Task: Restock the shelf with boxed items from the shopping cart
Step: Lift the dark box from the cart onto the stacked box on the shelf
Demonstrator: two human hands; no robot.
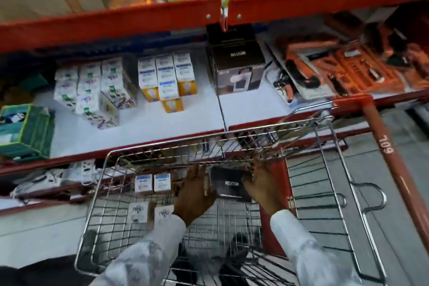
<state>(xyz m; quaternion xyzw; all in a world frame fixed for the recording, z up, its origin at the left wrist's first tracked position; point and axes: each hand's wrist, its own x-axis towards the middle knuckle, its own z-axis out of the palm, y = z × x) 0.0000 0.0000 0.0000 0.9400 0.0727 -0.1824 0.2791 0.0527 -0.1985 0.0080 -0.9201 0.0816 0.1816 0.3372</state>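
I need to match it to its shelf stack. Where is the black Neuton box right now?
In the head view, the black Neuton box is inside the cart, held between the left hand and right hand, right of two small blue-labelled boxes.

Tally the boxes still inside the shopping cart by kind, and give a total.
Black Neuton box, held between the left hand and the right hand: 1
White boxes with blue labels: 2
White boxes with a dark logo on top: 2
Total: 5 boxes visible in the cart; anything under the arms is hidden.
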